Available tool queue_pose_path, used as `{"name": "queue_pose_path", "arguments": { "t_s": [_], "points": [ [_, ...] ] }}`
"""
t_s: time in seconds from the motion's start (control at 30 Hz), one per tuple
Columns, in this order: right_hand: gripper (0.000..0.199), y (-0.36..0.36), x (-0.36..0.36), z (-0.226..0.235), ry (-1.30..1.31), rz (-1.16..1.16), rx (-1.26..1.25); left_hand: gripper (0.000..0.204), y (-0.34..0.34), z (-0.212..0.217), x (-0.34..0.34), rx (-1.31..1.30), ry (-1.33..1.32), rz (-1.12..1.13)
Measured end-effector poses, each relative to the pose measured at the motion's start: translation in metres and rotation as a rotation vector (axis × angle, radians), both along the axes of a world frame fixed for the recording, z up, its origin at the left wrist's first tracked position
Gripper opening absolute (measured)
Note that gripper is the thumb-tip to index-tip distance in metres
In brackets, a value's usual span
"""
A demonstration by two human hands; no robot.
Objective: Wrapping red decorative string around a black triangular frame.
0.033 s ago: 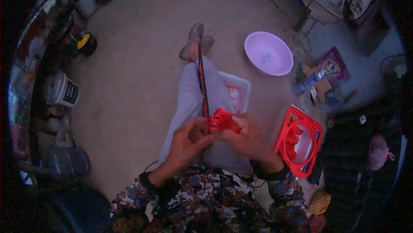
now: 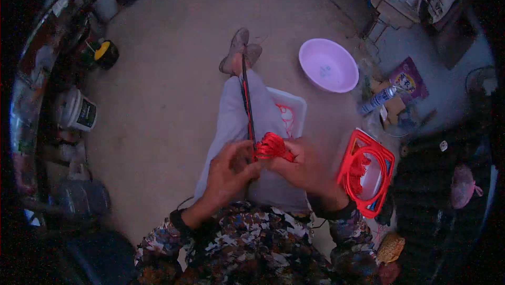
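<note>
Head view: we pinch the red cord bundle [image 2: 273, 147] between both hands over our lap, left hand [image 2: 230, 172] and right hand [image 2: 302, 166] touching it. The dark rod [image 2: 246, 101] runs lengthwise from the bundle toward our shoes [image 2: 241, 49], its near end at the left fingertips.

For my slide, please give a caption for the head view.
Both hands, left and right, hold red cord over the lap, a red basket alongside.
</note>
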State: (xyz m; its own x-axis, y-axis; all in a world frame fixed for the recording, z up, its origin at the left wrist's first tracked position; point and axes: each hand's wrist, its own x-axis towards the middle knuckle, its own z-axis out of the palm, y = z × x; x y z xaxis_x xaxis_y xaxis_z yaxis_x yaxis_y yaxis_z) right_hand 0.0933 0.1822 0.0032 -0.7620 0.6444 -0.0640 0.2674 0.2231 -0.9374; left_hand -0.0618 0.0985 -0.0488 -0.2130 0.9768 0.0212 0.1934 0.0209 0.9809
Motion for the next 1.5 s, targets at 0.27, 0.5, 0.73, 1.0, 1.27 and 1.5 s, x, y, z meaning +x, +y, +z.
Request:
{"name": "queue_pose_path", "arguments": {
  "t_s": [0.27,0.5,0.73,1.0,1.27,1.5],
  "points": [
    [0.031,0.019,0.003,-0.028,-0.055,-0.269,0.257,0.012,0.018,-0.020,-0.013,-0.076,-0.387,-0.031],
    [0.040,-0.005,0.042,-0.058,-0.344,-0.154,0.517,0.009,0.016,-0.031,-0.022,-0.259,-0.734,0.073],
    [0.028,-0.004,0.020,-0.079,-0.277,0.040,0.373,0.006,0.009,-0.041,-0.018,-0.241,-0.580,0.074],
    [0.024,0.004,-0.012,-0.082,-0.365,0.171,0.488,0.009,0.009,-0.038,-0.017,-0.201,-0.453,0.069],
    [0.029,0.021,-0.005,-0.050,-0.014,-0.013,0.590,0.009,0.010,-0.017,-0.020,-0.086,-0.430,0.228],
    [0.029,0.019,-0.020,-0.045,-0.020,0.063,0.773,0.009,0.015,-0.016,-0.024,0.062,-0.459,0.114]
  ]
}}
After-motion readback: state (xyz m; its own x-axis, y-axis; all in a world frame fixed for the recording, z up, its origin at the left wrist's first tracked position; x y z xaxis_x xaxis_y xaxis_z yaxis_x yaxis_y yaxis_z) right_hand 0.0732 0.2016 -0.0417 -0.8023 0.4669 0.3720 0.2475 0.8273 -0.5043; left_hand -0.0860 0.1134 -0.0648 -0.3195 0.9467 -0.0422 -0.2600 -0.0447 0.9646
